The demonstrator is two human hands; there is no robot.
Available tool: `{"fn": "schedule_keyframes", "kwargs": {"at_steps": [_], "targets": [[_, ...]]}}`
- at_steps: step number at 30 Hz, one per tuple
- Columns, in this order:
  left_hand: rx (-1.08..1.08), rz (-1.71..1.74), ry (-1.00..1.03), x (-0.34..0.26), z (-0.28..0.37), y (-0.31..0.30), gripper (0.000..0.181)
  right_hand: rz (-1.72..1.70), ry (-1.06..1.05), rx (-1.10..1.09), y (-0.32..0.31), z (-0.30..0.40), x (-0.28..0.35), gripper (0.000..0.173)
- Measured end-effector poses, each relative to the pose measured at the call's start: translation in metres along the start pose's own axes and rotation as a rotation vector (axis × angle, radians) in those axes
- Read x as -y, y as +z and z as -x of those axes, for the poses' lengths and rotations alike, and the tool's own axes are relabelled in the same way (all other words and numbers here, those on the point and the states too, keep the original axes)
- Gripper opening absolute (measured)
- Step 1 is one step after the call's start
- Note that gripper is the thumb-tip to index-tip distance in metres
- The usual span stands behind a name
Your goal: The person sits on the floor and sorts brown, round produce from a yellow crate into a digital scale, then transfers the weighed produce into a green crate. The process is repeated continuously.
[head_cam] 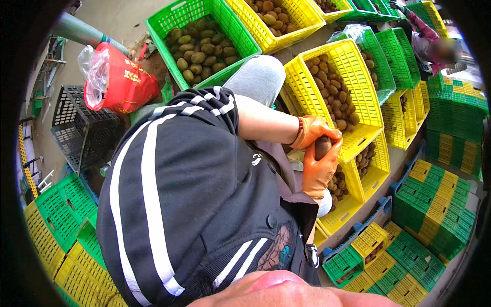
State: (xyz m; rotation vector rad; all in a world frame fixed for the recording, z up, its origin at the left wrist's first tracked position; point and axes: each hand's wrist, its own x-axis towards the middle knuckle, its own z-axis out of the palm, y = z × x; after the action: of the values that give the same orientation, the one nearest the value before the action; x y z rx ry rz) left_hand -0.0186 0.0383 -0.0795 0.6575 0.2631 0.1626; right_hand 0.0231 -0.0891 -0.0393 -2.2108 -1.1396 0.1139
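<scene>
Both my hands wear orange rubber gloves and meet around one dark brown kiwifruit [323, 147]. My left hand [315, 131] curls over the fruit's far end, with a beaded bracelet at the wrist. My right hand [320, 169] wraps the same fruit from the other side, fingers closed. Just beyond the hands stands a tilted yellow plastic crate [360, 92], partly filled with loose kiwifruits [333, 92]. Lower yellow crates [374, 184] with more kiwifruits lie under and beside it.
A green crate [230, 27] of kiwifruits sits by my left knee. A red bag [122, 76] with plastic lining and a black crate [82, 126] are behind it. Stacked green and yellow crates [437, 203] stand far right. Another person [422, 38] is at upper right.
</scene>
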Motion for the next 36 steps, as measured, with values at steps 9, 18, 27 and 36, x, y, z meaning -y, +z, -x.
{"fn": "schedule_keyframes", "kwargs": {"at_steps": [9,18,27,36], "targets": [[-0.288,-0.175,-0.237,-0.028,0.024,0.008,0.052,0.087,0.089,-0.051,-0.024,-0.002,0.004,0.064],[0.068,-0.194,0.226,-0.093,0.031,-0.068,0.050,-0.869,0.158,-0.155,-0.029,-0.027,-0.007,0.048],[-1.101,-0.953,0.050,-0.202,0.121,-0.297,0.068,-1.200,0.665,-0.350,-0.082,-0.026,-0.097,0.035],[-0.572,-1.528,0.272,-0.172,-0.020,-0.125,0.036,-1.826,0.718,-0.605,-0.070,-0.069,-0.216,0.031]]}}
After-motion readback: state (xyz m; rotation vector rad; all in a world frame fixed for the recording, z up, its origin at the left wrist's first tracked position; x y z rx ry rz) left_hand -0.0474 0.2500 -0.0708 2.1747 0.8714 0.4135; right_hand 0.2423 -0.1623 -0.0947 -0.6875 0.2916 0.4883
